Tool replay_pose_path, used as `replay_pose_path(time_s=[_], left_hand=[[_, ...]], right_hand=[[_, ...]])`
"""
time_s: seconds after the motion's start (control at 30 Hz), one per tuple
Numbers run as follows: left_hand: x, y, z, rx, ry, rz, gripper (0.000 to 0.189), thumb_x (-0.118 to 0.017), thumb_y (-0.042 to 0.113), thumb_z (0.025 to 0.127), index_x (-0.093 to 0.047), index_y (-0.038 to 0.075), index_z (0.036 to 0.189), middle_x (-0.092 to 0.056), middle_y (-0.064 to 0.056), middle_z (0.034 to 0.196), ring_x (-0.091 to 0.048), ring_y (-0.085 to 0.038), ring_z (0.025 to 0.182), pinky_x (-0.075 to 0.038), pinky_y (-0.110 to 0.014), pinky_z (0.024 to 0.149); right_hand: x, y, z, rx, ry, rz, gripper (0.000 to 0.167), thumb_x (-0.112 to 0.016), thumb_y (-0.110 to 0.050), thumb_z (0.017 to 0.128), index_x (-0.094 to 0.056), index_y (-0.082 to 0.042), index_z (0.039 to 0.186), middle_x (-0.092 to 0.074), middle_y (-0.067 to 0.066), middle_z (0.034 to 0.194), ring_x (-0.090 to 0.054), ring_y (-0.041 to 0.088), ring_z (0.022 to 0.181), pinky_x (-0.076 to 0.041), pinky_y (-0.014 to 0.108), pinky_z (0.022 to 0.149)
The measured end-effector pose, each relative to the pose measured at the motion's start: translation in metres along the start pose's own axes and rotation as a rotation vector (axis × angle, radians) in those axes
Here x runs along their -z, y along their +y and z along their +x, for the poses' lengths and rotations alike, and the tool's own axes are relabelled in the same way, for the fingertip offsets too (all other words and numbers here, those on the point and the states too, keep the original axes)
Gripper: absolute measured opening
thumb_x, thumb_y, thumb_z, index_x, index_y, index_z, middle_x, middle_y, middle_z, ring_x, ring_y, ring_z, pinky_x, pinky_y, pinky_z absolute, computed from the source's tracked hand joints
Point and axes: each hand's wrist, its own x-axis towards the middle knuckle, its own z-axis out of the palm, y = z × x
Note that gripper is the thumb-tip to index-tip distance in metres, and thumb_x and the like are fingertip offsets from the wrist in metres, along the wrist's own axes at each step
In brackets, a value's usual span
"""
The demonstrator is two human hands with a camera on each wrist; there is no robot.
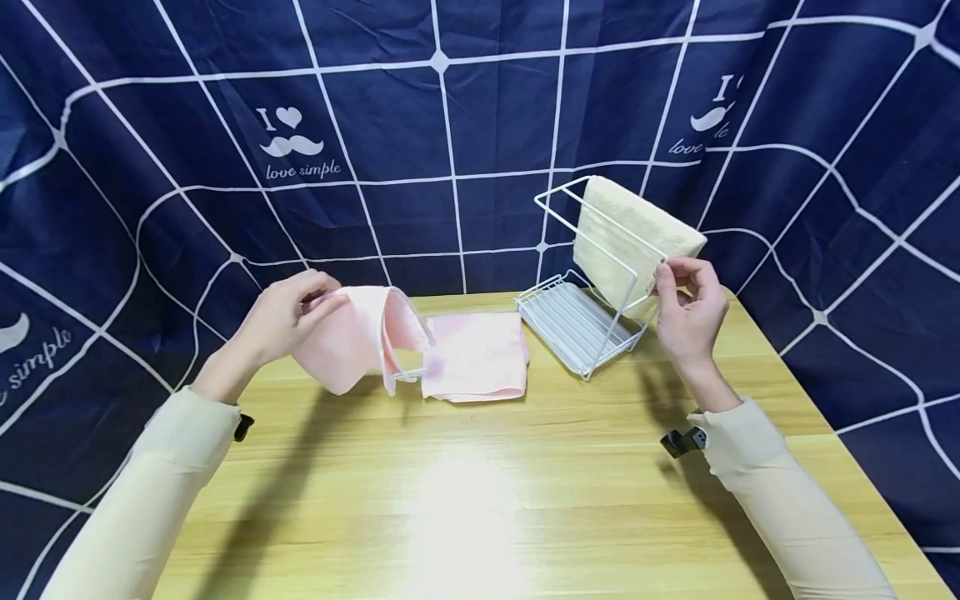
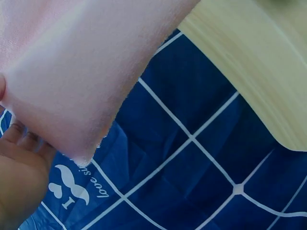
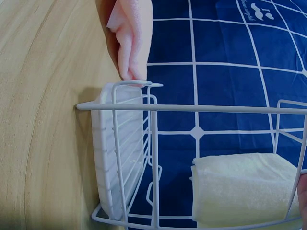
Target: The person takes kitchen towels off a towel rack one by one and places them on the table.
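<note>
While a hanging pink towel point(image 1: 341, 346) is pinched in the left hand point(image 1: 276, 323) above the left part of the wooden table point(image 1: 360, 492), a bar of the white wire rack point(image 3: 201, 109), over which a pale yellow towel point(image 3: 240, 187) is draped, is gripped by the right hand point(image 1: 692, 312); between them, a folded pink towel point(image 1: 476, 354) is laid flat

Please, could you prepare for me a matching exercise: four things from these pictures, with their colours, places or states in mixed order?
1. Rack
2. Yellow towel
3. Curtain
4. Left hand

A. dark blue and white
B. holding a pink cloth
C. hanging on the rack
D. held by the right hand

Pairs: 1-D, 2-C, 3-A, 4-B
</note>
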Motion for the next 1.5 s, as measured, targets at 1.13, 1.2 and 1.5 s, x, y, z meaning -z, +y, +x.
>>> replay_pose_path(time_s=[1.13, 1.2, 1.5], left_hand=[[0.000, 0.002, -0.072, -0.076, -0.150, 0.044, 0.015, -0.080, 0.008, 0.089, -0.071, 0.019, 0.094, -0.063, 0.012, 0.082, -0.048, 0.002, 0.072, -0.040, -0.019, 0.065], [-0.001, 0.002, -0.072, -0.077, -0.168, 0.056, 0.015, -0.080, 0.009, 0.089, -0.072, 0.019, 0.095, -0.064, 0.012, 0.083, -0.048, 0.002, 0.072, -0.041, -0.021, 0.065], [-0.011, 0.004, -0.067, -0.040, -0.252, 0.112, 0.010, -0.078, 0.016, 0.094, -0.071, 0.023, 0.098, -0.060, 0.014, 0.080, -0.048, 0.000, 0.071, -0.040, -0.024, 0.063]], right_hand=[[0.001, -0.002, 0.000, 0.028, -0.014, 0.006, 0.019, -0.071, -0.001, 0.097, -0.072, -0.020, 0.098, -0.068, -0.013, 0.083, -0.064, 0.004, 0.066, -0.053, 0.014, 0.058], [0.001, -0.002, 0.000, 0.027, -0.014, 0.002, 0.016, -0.070, -0.001, 0.097, -0.073, -0.017, 0.099, -0.068, -0.012, 0.083, -0.064, 0.004, 0.066, -0.053, 0.014, 0.058], [0.001, -0.001, -0.001, 0.023, -0.008, -0.021, 0.005, -0.070, 0.001, 0.097, -0.071, 0.003, 0.101, -0.068, -0.012, 0.083, -0.065, 0.006, 0.066, -0.053, 0.014, 0.058]])
